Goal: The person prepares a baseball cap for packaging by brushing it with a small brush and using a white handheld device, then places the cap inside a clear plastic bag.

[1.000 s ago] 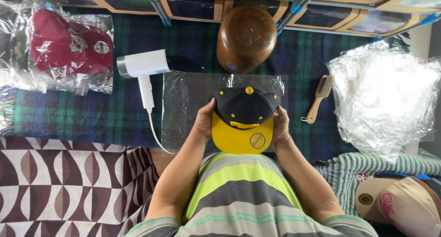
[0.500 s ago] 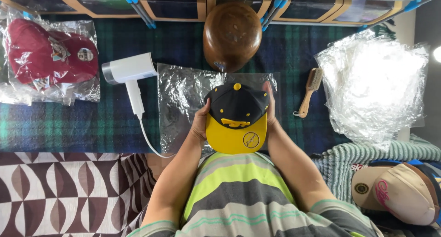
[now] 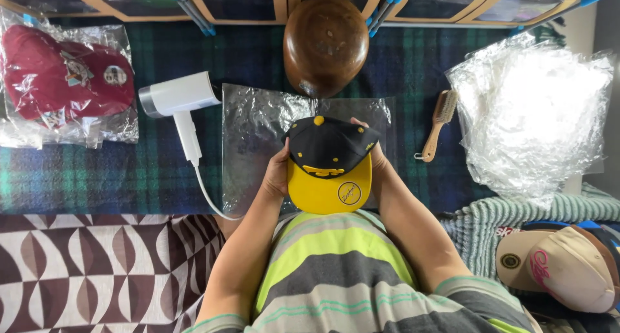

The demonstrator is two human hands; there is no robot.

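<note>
While both hands grip it at the sides, left hand (image 3: 278, 173) and right hand (image 3: 377, 159), the cap (image 3: 329, 165) hovers over the bag (image 3: 252, 139), near the wooden block (image 3: 326, 46).

Bagged red cap (image 3: 64, 75) far left; clear bag stack (image 3: 536, 113) right.

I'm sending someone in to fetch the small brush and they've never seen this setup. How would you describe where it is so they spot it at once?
Start at the dark green-and-blue plaid blanket covering the work surface. Toward its right side, the brush lies between the flat clear plastic bag and the big crumpled heap of clear plastic bags. It is the only wooden-handled thing there, pale bristles at the far end, a small loop at the near end.
</note>
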